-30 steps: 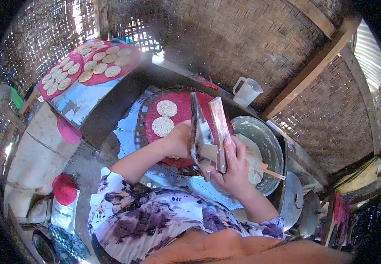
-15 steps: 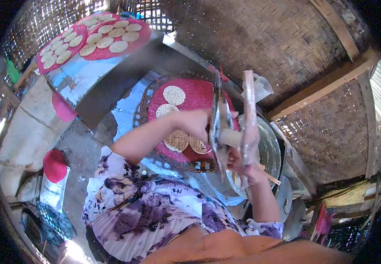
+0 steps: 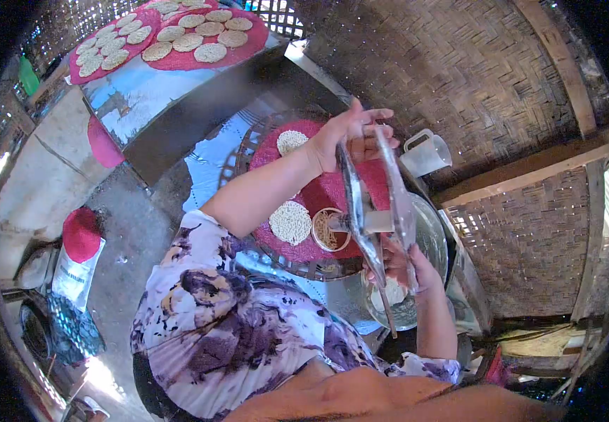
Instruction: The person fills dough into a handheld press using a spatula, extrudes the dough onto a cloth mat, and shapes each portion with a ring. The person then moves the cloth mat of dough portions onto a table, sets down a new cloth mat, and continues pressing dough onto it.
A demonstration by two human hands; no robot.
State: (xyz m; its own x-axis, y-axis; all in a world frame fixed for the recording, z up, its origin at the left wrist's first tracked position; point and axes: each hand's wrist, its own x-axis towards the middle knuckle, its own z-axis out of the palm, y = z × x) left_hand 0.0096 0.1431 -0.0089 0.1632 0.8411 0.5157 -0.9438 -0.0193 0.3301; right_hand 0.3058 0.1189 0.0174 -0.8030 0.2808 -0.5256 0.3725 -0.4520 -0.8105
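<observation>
A two-handled noodle press (image 3: 358, 204), made of two long flat bars with a pale cylinder (image 3: 378, 221) between them, stands on edge over the red round tray cloth. My left hand (image 3: 350, 137) is at the press's upper end, fingers reaching across both bars. Lower down, my right hand (image 3: 420, 271) is closed around the other end, its fingertips between the bars. Below the cylinder's left end lies a round mat (image 3: 330, 229) with tan strands on it. Beside it is a white lattice disc (image 3: 290, 222), and another white disc (image 3: 292, 143) lies near my left forearm.
A large bowl (image 3: 439, 239) stands right of the tray, behind my right hand. A white plastic jug (image 3: 427, 155) is by the woven wall (image 3: 452, 77). At upper left, red cloths (image 3: 248, 50) carry several pale discs. A wooden beam (image 3: 529, 169) crosses at right.
My left hand has moved from the middle of the near bar up to the press's upper end. My right hand remains at the lower end. The view has shifted slightly.
</observation>
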